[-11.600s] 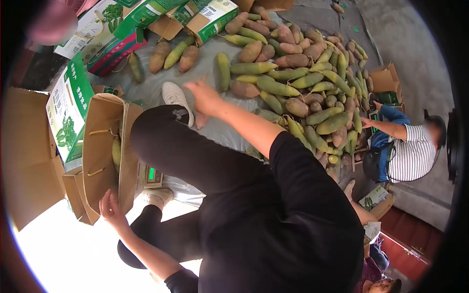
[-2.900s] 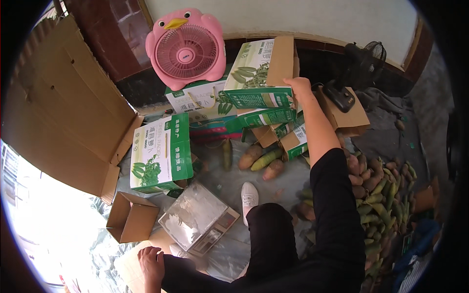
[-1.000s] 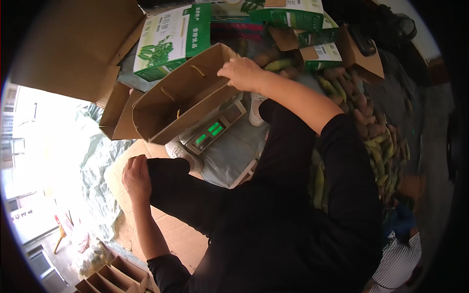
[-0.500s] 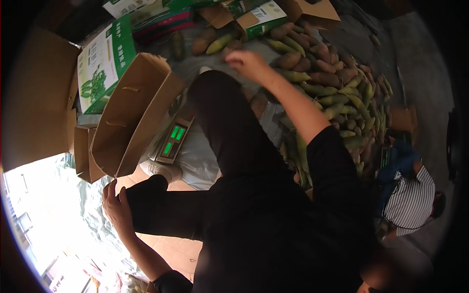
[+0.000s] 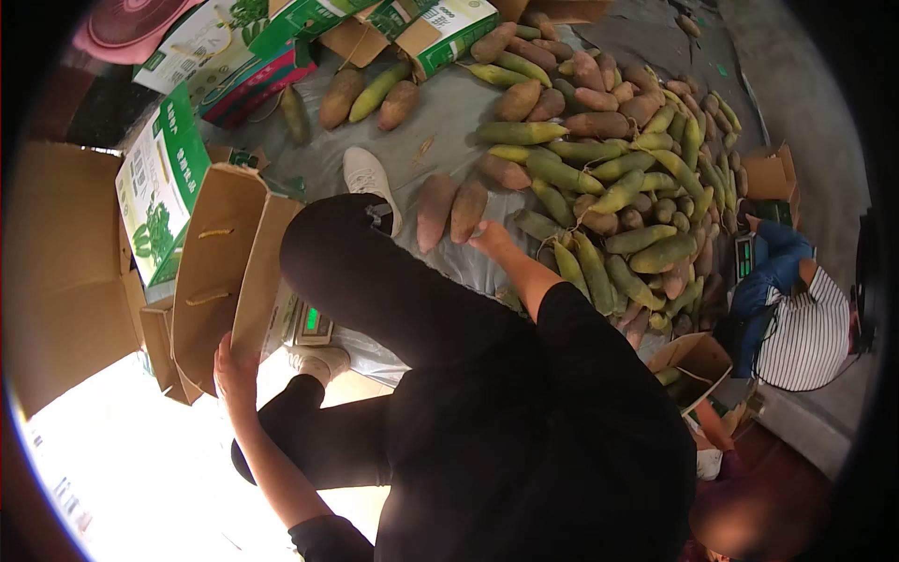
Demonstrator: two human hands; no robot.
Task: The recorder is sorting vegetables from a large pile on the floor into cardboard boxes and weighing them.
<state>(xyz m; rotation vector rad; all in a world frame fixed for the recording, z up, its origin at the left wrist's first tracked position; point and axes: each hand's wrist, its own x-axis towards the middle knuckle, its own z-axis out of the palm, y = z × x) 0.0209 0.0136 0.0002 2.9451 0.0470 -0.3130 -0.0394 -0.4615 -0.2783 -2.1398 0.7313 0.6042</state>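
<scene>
My left hand (image 5: 236,377) grips the near edge of an open brown cardboard box (image 5: 208,258) with yellow cord handles, which stands tilted on my left. My right hand (image 5: 491,241) reaches down to the ground sheet, its fingers closed against the near end of a reddish-brown root vegetable (image 5: 468,212). Right beside that one lies a second reddish-brown root vegetable (image 5: 435,212). Part of the right-hand fingers is hidden from view. A scale with a lit green display (image 5: 312,321) sits by the box, partly covered by my leg.
A large heap of long green radishes (image 5: 644,187) and reddish-brown roots spreads on the right. White-and-green printed cartons (image 5: 164,187) stand at the left and far side. My white shoe (image 5: 367,178) rests on the grey sheet. Another person in a striped shirt (image 5: 803,328) works at far right.
My right hand has come back from the far roots to the pair near my leg. The left hand has moved from my knee onto the box edge. The view has shifted.
</scene>
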